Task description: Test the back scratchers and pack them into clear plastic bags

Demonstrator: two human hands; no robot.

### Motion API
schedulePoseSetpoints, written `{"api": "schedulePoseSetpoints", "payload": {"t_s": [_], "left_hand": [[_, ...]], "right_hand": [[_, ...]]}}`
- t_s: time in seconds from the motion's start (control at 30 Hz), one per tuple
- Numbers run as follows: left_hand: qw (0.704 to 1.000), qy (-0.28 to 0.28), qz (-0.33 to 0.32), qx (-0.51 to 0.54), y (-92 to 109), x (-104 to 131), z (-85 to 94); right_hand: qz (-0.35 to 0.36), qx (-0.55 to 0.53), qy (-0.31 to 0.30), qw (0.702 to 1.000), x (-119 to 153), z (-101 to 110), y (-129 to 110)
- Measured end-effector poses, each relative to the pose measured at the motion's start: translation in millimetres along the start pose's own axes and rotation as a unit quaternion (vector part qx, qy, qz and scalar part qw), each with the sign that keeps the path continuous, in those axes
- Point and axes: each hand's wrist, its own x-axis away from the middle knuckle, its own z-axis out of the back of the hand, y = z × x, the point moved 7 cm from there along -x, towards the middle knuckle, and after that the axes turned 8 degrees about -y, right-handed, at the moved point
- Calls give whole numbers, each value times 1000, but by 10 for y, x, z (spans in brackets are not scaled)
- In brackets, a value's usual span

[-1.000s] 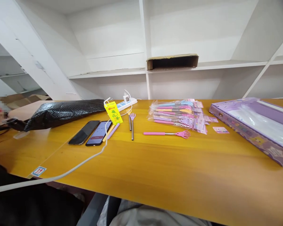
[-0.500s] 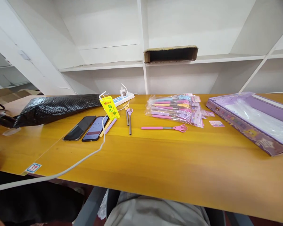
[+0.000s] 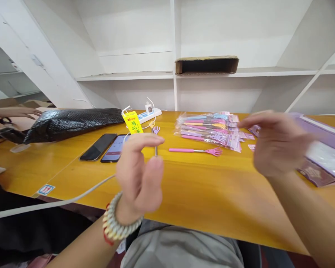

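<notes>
My left hand (image 3: 139,167), a coiled bracelet (image 3: 120,223) on its wrist, hovers over the table with nothing in it; thumb and curled fingers are apart. Behind it, partly hidden, stick out the claw ends of a yellow back scratcher (image 3: 152,124) and a purple back scratcher (image 3: 156,129). My right hand (image 3: 280,145) is raised before the purple box, smeared by motion, so its grip is unclear. Between the hands lies a pink back scratcher (image 3: 181,150) with a metal rod. Beyond it are several bagged back scratchers (image 3: 206,126) in clear plastic.
The purple box (image 3: 324,128) stands at right. Left are two phones (image 3: 97,147), a yellow packet (image 3: 133,123), a power strip (image 3: 153,114) and a black wrapped parcel (image 3: 78,121). A white cable (image 3: 80,197) crosses the front. Another person's hand (image 3: 16,111) is far left.
Both my hands have come into view above the table. My left hand now covers part of the loose scratchers and one phone. Another person's hand has appeared by the black parcel. The view has shifted slightly.
</notes>
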Motion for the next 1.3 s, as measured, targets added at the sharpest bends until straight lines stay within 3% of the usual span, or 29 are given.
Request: {"api": "schedulePoseSetpoints", "payload": {"t_s": [0.1, 0.2, 0.27, 0.37, 0.5, 0.7, 1.07, 1.3], "left_hand": [[993, -106, 36, -44, -328, -99, -427], [965, -230, 63, -113, -722, -145, -854], [944, -295, 42, -140, -907, -107, -1076], [919, -356, -4, -171, -1098, 56, -1308], [881, -429, -36, -195, -1283, 332, -1530], [874, -445, -43, -188, -1334, 387, -1628], [865, -405, -123, -269, -1042, 327, -1523], [876, -388, -106, -265, -1178, 178, -1420]], "right_hand": [[31, -29, -21, 999, 30, -229, 62], [11, 26, -120, 992, 110, -632, 206], [-7, 75, -181, 981, 196, -865, 295], [-12, 127, -257, 958, 327, -1104, 376], [-66, 181, -287, 938, 420, -1172, 549], [-126, 188, -338, 914, 472, -1169, 714], [-119, 178, -332, 919, 485, -1090, 569], [-148, 132, -331, 923, 449, -1038, 635]]}}
